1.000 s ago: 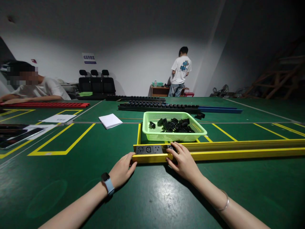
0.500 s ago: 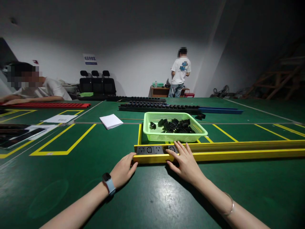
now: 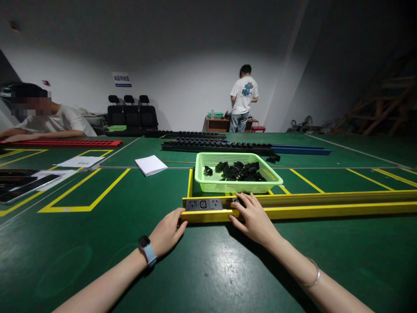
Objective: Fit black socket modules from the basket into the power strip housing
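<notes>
A long yellow metal channel lies across the table in front of me. Black socket modules sit side by side in its left end. To their right, past a gap, is another socket module, mostly covered by my right hand. That hand's fingers reach over the front wall onto this module, with the thumb against the channel's front. My left hand, below a watch on the wrist, grips the channel's left end between fingers and thumb. Behind the channel stands a light green basket of black modules.
A white paper pad lies left of the basket. Farther back are black strips, a blue channel and loose black pieces. A tablet-like device rests at left. One person leans over a red strip; another stands behind.
My right hand has shifted slightly right along the channel, and the gap between the third module and the one under my fingers is wider. My left hand keeps its hold on the end.
</notes>
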{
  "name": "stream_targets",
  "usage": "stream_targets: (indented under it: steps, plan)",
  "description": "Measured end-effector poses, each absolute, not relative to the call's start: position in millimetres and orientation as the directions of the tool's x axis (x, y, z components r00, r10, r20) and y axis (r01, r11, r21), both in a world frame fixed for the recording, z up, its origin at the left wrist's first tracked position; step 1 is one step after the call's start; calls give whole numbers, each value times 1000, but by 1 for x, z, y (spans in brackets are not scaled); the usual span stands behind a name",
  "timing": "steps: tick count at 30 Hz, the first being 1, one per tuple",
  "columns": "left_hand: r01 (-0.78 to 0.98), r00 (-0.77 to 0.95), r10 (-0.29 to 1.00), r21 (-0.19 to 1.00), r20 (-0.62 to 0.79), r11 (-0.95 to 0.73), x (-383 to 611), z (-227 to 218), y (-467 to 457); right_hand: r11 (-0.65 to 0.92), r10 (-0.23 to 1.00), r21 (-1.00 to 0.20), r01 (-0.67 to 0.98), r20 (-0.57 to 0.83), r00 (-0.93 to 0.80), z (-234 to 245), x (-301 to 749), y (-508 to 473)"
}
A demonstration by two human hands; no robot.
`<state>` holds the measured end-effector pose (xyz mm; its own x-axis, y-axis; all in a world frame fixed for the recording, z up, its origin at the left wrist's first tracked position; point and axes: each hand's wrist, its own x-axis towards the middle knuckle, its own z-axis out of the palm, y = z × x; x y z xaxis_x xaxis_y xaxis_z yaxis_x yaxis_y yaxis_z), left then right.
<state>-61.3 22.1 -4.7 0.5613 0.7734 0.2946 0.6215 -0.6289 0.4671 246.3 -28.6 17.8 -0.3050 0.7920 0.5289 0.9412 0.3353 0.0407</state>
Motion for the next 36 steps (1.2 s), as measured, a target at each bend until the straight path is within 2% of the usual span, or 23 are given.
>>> stream_targets:
  steps: [6,9,14,19,26,36]
  plan:
    - [622,557,776,471,295,-625,-61,-3,20,355,777,-24,934,564,-281,15,249,-25]
    - [617,561,775,478,291,-625,-61,-3,21,359,753,0,933,592,-289,12,248,-28]
    - [616,553,781,488,291,-618,-61,-5,21,468,711,59,882,567,-415,11,230,-43]
    - [613,555,781,493,287,-617,-62,-4,20,597,695,37,801,476,-540,15,210,-53]
    - [607,552,775,489,306,-626,-60,-4,21,589,714,6,808,463,-524,13,209,-51]
    - [601,545,769,484,334,-636,-60,-2,20,573,701,-2,820,519,-489,10,212,-50]
